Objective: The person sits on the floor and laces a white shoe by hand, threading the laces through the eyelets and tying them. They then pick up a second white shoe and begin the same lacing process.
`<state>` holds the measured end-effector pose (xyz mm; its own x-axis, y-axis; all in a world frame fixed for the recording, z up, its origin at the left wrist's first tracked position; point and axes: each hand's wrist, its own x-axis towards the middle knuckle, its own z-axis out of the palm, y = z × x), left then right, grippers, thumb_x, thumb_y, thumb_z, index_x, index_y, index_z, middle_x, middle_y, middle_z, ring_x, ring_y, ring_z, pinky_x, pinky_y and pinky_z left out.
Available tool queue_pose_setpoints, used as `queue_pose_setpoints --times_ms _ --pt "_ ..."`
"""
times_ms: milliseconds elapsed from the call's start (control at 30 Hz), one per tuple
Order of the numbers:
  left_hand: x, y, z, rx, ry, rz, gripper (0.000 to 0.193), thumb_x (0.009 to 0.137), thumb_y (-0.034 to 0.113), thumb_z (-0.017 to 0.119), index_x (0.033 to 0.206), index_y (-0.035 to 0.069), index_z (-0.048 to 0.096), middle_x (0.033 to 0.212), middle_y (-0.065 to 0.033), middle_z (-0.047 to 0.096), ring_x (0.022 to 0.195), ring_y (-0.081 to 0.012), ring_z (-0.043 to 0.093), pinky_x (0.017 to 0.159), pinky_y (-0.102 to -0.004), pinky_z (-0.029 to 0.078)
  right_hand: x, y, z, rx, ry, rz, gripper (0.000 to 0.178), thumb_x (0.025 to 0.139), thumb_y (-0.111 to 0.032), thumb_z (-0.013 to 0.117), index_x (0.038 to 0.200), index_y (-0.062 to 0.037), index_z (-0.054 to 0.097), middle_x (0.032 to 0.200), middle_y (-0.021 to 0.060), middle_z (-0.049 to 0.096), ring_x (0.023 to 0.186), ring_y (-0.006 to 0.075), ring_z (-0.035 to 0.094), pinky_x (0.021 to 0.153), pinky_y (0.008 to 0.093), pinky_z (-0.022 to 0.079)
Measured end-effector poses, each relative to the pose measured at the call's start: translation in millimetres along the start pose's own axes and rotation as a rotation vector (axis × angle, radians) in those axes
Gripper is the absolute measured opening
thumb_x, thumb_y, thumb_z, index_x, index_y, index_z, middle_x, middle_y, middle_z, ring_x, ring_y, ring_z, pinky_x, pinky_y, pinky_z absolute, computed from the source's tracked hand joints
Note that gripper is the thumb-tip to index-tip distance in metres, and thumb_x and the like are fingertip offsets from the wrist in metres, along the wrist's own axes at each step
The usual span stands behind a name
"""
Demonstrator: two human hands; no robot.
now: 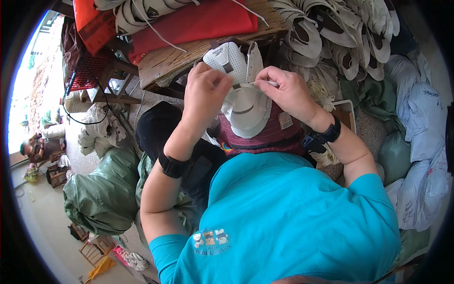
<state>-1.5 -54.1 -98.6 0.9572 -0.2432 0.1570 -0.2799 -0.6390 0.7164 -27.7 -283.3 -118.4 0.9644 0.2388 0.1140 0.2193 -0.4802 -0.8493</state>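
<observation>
A pale grey-white shoe upper (249,116) with a perforated tongue (226,57) rests on a maroon striped cloth (285,130) over my lap. At the left edge of its opening is my left hand (207,87), closed with thumb and fingertips pinched together; what they hold is hidden. Across from it, my right hand (287,92) pinches a thin white shoelace (272,84) beside the eyelet edge. Both hands are close to the upper, a short gap apart.
Ahead stands a wooden table (163,66) with a red cloth (189,38) and more uppers. Many pale shoe uppers (340,33) are piled at the far right. White sacks (425,128) line the right side; a green sack (106,191) sits at left, near a red basket (90,72).
</observation>
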Motion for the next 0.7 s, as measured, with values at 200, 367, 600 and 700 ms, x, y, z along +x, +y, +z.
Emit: queue_pose_setpoints --times_ms 200,367,600,700 --pt "-9 20 17 -0.416 0.064 0.01 0.015 0.096 0.009 0.061 0.103 -0.002 0.068 0.095 -0.0099 0.066 0.078 -0.0139 0.063 0.067 -0.0271 0.049 6 4 2 -0.016 0.005 0.013 0.015 0.093 -0.02 0.067 0.092 -0.0047 0.064 0.073 0.0073 0.064 0.068 0.0169 0.061 0.061 0.0321 0.048" --pt "-1 27 15 -0.641 -0.097 -0.277 0.022 0.101 0.017 0.057 0.101 -0.003 0.066 0.079 -0.0025 0.067 0.056 -0.0061 0.055 0.053 -0.0227 0.045 12 -10 4 -0.418 0.089 -0.264 0.012 0.087 -0.012 0.067 0.083 -0.0047 0.058 0.073 0.0129 0.064 0.067 0.0305 0.064 0.059 0.0408 0.048" --pt "6 29 2 -0.662 -0.263 -0.392 0.027 0.104 0.022 0.052 0.1 -0.002 0.066 0.068 0.0019 0.06 0.05 -0.0026 0.043 0.048 -0.0199 0.035 13 -2 6 -0.564 0.003 -0.426 0.014 0.082 -0.012 0.07 0.089 -0.0079 0.059 0.08 0.0093 0.064 0.08 0.0301 0.064 0.069 0.042 0.049" --pt "5 34 2 -0.583 -0.264 -0.376 0.027 0.105 0.022 0.052 0.1 -0.001 0.065 0.064 0.0035 0.057 0.048 -0.0018 0.039 0.047 -0.019 0.032 19 -13 -12 -0.562 -0.053 -0.466 0.024 0.079 -0.01 0.073 0.098 -0.0068 0.059 0.099 0.0092 0.063 0.095 0.0295 0.062 0.081 0.0417 0.05"
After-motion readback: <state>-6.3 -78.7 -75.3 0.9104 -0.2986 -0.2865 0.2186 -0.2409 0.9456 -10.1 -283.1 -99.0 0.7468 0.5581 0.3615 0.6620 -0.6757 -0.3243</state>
